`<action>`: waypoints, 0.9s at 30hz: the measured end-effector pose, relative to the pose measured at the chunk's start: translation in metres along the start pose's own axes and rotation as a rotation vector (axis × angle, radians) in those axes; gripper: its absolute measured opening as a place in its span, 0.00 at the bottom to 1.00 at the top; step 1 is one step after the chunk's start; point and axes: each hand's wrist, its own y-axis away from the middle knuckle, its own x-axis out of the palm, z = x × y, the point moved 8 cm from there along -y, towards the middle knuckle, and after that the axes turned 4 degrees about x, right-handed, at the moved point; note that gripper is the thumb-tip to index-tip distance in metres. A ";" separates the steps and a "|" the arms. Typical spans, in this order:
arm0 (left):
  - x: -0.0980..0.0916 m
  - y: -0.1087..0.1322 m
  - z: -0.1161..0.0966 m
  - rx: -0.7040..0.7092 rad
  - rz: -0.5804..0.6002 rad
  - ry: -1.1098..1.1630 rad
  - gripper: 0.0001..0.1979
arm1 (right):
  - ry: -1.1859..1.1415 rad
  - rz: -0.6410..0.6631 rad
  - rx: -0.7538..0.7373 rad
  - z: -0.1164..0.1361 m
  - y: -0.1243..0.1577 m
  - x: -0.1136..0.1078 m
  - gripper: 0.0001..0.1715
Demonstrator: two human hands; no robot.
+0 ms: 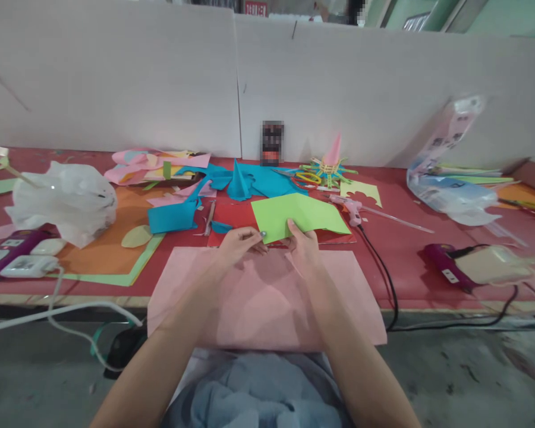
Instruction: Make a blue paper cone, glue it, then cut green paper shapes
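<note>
A bright green sheet of paper (303,211), bent along a crease, is held tilted just above the table. My right hand (304,246) pinches its lower edge, thumb on top and the other fingers behind. At the lower left corner of the sheet, the thumb and fingers of my left hand (243,241) are pressed together; a small shiny spot shows at their tips, too small to name. Under both forearms lies a large pink sheet (267,315), hanging over the table's front edge. A red sheet (232,215) shows behind the green paper.
Blue paper pieces, including a cone (238,183), lie behind my hands, near yellow-handled scissors (308,178). A pink glue gun (346,205) trails a black cord on the right. Power strips (448,267) and plastic bags (66,199) flank the work area. A white partition (339,89) stands behind.
</note>
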 end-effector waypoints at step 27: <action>-0.005 -0.001 0.000 0.011 -0.055 -0.020 0.14 | 0.041 0.012 0.018 -0.003 -0.001 0.000 0.20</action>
